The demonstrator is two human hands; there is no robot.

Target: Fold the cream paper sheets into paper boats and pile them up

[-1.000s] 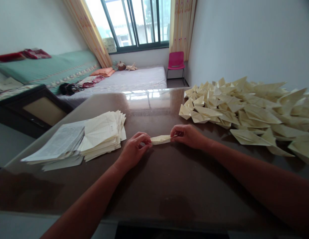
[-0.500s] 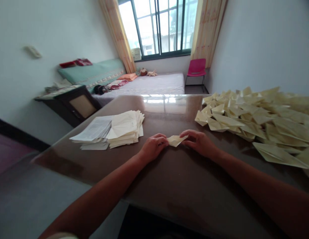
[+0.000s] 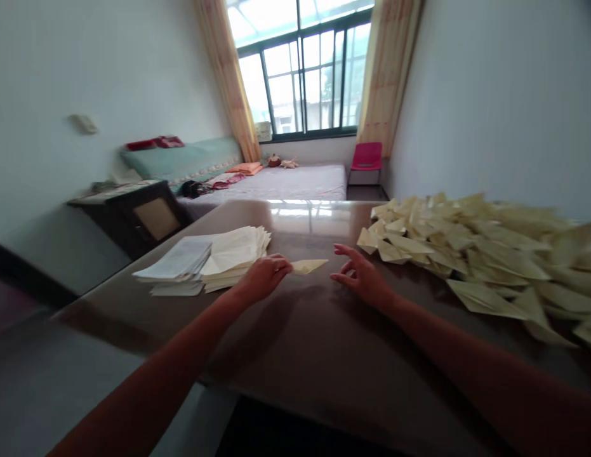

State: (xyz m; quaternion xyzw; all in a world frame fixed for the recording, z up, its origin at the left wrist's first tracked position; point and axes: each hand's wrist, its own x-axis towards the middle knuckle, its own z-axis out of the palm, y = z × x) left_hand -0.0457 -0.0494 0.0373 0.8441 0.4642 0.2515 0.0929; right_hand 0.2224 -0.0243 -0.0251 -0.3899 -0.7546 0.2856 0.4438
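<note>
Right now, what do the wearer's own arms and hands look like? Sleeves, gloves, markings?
Left hand and right hand: ungloved, ordinary five-fingered human shape. Left forearm and right forearm: no sleeves in view, slim, tapering to the wrist. No watch, bracelet, cable or marking shows; finer detail is too blurred.

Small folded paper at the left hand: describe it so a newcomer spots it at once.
On the glossy brown table, look between the paper stacks and the heap of folded papers. There the left hand holds the small folded paper, its free end pointing toward the open right hand. Unlike those in the heap, it alone is held.
</note>
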